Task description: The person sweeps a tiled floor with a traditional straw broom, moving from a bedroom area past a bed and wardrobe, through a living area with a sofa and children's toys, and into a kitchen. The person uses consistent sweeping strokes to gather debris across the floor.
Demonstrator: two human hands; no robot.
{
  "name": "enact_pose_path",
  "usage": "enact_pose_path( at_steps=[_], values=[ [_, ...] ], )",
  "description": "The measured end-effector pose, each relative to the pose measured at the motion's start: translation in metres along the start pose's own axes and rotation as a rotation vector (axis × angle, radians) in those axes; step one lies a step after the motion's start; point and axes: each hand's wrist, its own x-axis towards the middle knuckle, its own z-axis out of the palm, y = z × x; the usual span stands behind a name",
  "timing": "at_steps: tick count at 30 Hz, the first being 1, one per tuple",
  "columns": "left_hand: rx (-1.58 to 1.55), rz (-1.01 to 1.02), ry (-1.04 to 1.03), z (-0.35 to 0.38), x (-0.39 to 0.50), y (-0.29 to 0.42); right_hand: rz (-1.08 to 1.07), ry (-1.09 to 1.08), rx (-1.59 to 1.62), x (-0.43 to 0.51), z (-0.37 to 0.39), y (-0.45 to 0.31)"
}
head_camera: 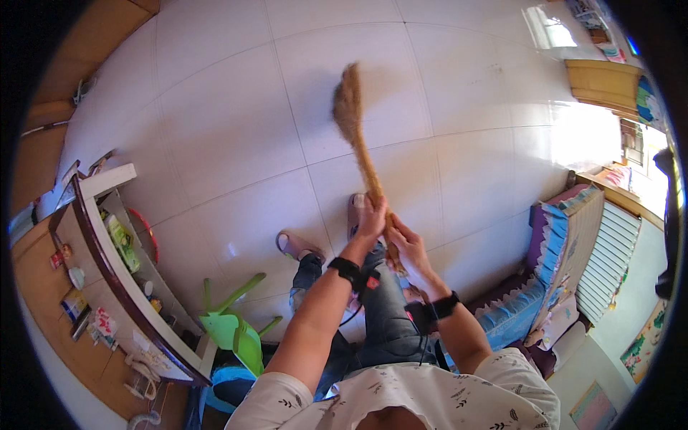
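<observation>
Both my hands grip the handle of a straw broom [366, 166]. My left hand [371, 217] is wrapped round the handle farther up, towards the brush head. Just below and to the right, my right hand [408, 242] closes on the same handle nearer its end. The broom slants away from my body, and its brown bristle head lies over the pale tiled floor [231, 134], slightly blurred. Black bands sit on both wrists. My feet, in sandals, stand apart on the tiles below the broom.
At left stands a low table [121, 290] with small items and a shelf beneath. A green plastic child's chair [231, 328] is beside it. A sofa with a blue frilled cover [505, 317] runs along the right, near a white radiator [607, 263]. Wooden cabinets [97, 43] stand upper left.
</observation>
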Motion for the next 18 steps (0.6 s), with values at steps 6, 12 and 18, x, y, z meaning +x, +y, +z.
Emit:
enact_pose_path(
  at_steps=[6,12,18],
  values=[
    [-0.198,-0.101,0.327,0.014,-0.091,-0.009,0.179,-0.185,-0.244,-0.04,-0.033,0.01],
    [-0.507,-0.502,0.552,-0.023,-0.106,-0.054,0.287,-0.442,-0.479,0.01,-0.04,0.032],
    [-0.213,-0.482,0.196,0.096,-0.037,-0.094,0.045,-0.097,-0.33,0.01,-0.136,0.005]
  ],
)
